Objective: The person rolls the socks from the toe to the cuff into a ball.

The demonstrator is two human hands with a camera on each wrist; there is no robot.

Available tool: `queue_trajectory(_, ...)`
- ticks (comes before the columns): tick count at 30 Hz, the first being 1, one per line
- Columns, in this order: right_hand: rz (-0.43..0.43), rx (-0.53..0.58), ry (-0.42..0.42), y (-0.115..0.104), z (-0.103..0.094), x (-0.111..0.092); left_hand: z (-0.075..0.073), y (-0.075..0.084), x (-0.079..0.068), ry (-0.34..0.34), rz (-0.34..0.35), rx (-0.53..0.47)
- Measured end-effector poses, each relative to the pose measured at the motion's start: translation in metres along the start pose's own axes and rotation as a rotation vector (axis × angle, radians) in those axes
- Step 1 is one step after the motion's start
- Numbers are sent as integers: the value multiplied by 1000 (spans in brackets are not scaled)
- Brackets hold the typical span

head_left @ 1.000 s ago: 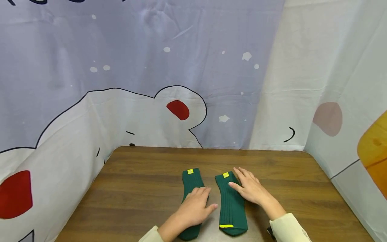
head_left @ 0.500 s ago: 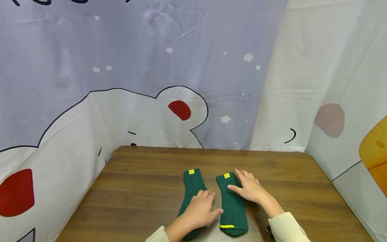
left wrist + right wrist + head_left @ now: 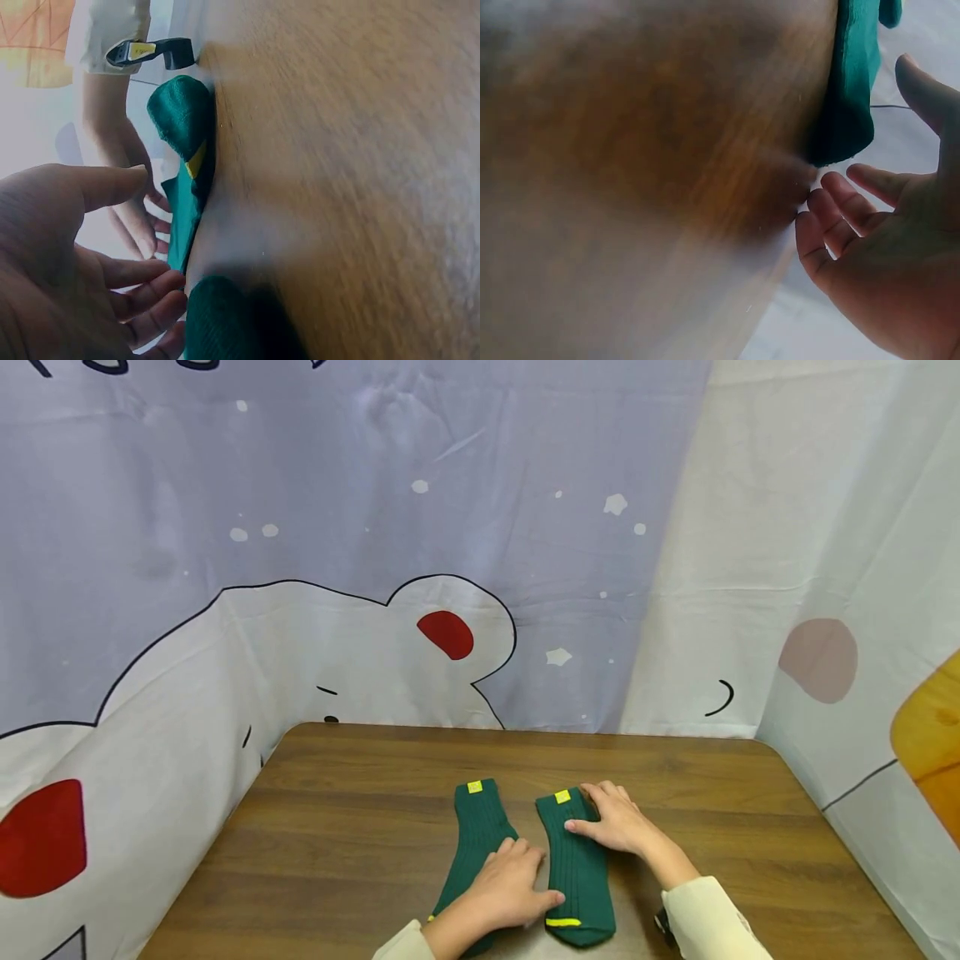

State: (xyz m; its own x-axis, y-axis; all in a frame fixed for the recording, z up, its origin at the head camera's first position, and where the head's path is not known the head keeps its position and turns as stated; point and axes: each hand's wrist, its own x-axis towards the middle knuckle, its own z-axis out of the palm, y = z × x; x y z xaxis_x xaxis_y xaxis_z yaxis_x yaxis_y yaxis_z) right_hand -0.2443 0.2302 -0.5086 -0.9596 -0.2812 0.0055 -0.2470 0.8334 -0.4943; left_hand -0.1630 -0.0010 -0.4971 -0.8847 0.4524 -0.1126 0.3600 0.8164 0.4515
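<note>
A person's bare hands hovered low over a brown wood-grain tabletop (image 3: 360, 827), where two socks lay side by side, apart, cuffs pointing away from the wearer of the cream sleeves (image 3: 708, 914). On the person's left, a dark green ribbed knit sock with a square yellow label (image 3: 476, 831) was partly hidden beneath the left hand (image 3: 512, 883), whose fingers were relaxed and gently bent, the thumb spread out toward the neighbouring sock. That neighbour, a dark green ribbed knit sock with a yellow toe stripe (image 3: 576, 868), carried a matching label at its cuff. The right hand (image 3: 618, 821) was at its outer cuff edge, fingers loosely curved and slightly apart, thumb above the fabric; whether either hand pressed on the knit, one could not tell. A black strap with a yellow sticker (image 3: 171, 51) circled the right cuff. Behind stood a lavender-and-white printed cloth backdrop (image 3: 337, 485), marked with red patches and black outlines
</note>
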Motion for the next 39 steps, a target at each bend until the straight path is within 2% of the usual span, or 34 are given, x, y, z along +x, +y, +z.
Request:
queue_trajectory(14, 8, 73, -70, 8, -2, 12, 9, 2, 9, -40, -30, -17)
queue_trajectory(22, 36, 115, -66, 11, 0, 19, 9, 11, 17, -57, -99, -45)
queue_trajectory(26, 56, 170, -62, 8, 0, 20, 12, 17, 20, -37, -122, 1)
queue_trajectory(31, 84, 198, -60, 0, -1, 21, 15, 22, 22, -50, -107, 107)
queue_trajectory(36, 85, 183, -39, -3, -1, 20, 13, 23, 22, -83, -106, 90)
queue_trajectory(39, 72, 233, -23, -1, -3, 20, 12, 23, 21, -98, -89, 97)
